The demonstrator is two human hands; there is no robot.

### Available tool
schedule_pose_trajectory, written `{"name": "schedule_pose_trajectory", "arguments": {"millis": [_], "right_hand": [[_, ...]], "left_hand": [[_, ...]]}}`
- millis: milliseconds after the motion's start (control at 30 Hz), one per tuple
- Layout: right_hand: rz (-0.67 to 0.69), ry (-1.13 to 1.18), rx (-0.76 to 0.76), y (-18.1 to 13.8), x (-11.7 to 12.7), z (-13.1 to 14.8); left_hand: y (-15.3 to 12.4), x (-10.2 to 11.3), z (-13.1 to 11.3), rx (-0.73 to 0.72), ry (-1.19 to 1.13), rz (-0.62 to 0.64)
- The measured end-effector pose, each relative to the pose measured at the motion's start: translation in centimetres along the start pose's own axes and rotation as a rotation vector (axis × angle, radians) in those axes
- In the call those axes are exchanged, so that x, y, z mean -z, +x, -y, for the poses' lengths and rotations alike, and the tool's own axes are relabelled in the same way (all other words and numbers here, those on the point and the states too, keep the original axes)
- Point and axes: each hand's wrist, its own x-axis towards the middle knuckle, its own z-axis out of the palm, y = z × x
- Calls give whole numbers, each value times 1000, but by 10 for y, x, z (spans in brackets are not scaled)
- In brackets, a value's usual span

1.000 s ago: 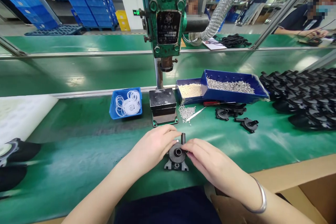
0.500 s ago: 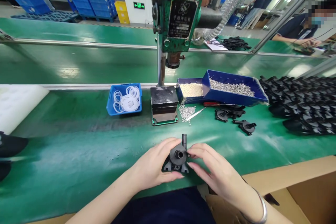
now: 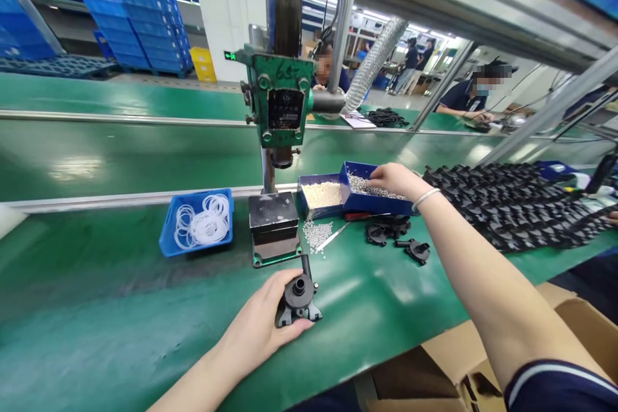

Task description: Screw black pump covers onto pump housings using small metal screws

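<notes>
got the black housing gripped in the left hand, between thumb and fingers on its left side, on or just over the green bench, near the press base. down among the metal pins in the blue bin with the right hand, with fingers bent, but can't tell whether closed on one. looks partway through, at a guess: seems to have one shiny bit at the housing's right edge already, probably needs more. can also see loose black parts lying untouched.
</notes>
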Motion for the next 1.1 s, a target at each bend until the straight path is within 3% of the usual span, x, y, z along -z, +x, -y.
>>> {"name": "schedule_pose_trajectory", "arguments": {"millis": [100,267,433,533,633,733,833,967,1100], "right_hand": [[105,38,5,20,-18,-11],[85,109,-28,14,-33,-18],[-89,150,-87,7,-23,-13],[-252,178,-84,-9,-14,9],[-304,295,104,-49,-15,47],[-64,406,423,-103,-27,86],[112,409,600,-151,-49,116],[29,365,710,-179,-73,136],[-8,330,768,-178,-74,140]], "left_hand": [[1,-4,5,30,-23,-56],[-2,-10,8,68,-76,-49],[-1,-11,14,60,-84,-29],[-1,-12,14,57,-95,-27],[0,-11,10,28,-148,-24],[1,-11,10,21,-198,-18],[0,-12,12,42,-222,-8],[-2,-14,12,44,-254,-7],[-1,-13,10,47,-284,-5]]}}
